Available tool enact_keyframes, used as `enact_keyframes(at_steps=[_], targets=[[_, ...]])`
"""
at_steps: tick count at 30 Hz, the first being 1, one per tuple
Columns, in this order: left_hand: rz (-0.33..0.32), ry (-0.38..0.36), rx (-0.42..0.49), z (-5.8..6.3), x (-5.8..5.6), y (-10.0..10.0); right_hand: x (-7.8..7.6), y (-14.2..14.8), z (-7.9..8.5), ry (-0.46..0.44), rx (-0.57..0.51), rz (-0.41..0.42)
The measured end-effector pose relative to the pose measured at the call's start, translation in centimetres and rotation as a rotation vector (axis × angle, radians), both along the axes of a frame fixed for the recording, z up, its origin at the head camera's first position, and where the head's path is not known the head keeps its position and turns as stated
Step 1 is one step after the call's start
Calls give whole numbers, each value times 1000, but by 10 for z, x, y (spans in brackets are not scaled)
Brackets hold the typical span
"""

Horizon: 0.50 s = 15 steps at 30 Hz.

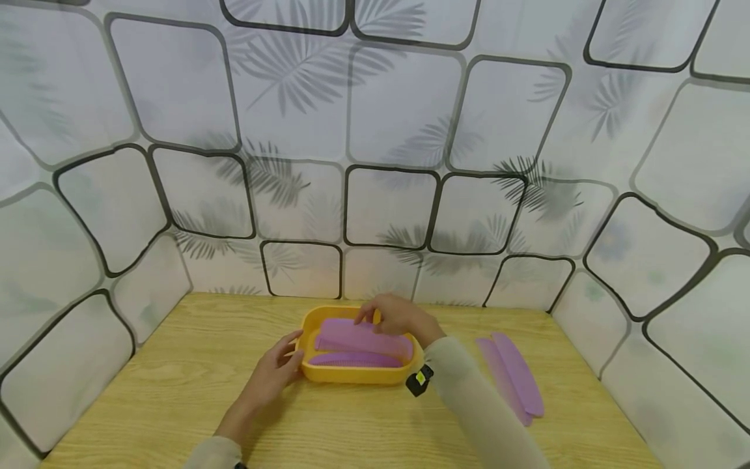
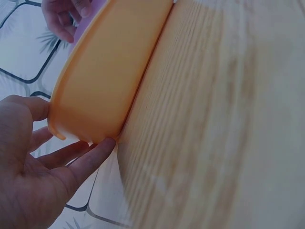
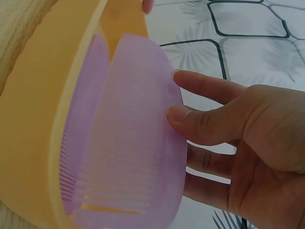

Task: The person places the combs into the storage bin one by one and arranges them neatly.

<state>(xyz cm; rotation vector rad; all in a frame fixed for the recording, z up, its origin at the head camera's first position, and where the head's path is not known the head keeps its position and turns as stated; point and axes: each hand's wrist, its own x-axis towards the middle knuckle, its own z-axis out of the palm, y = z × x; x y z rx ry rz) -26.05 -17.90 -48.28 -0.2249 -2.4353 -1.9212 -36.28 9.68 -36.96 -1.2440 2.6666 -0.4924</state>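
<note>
My left hand [image 1: 275,368] holds the left end of a yellow-orange plastic tray [image 1: 351,375]. In the left wrist view its thumb is at the rim and its fingertips lie against the end wall. My right hand [image 1: 401,316] reaches over the far rim. It pinches the upper edge of a translucent purple comb [image 3: 138,119] between thumb and fingers, the teeth visible in the right wrist view. That comb leans inside the tray. In front of it, along the near wall, lies another purple comb [image 1: 354,359], partly hidden by the tray wall.
Two overlapping purple pieces, the upper one solid [image 1: 518,374] and the lower one paler [image 1: 498,374], lie on the light wooden table [image 1: 176,384] right of the tray. A patterned cloth [image 1: 392,117] rises behind and at both sides. A small black device [image 1: 419,380] sits on my right wrist.
</note>
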Motion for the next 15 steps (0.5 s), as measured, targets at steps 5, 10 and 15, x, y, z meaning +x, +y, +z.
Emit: enact_keyframes(at_steps=[5, 10, 15], targets=[[1, 4, -6, -2, -1, -1, 0, -7, -5, 6, 17, 28], [9, 4, -6, -2, -2, -1, -1, -9, -11, 20, 28, 60], [10, 3, -7, -2, -2, -1, -1, -12, -16, 13, 39, 59]])
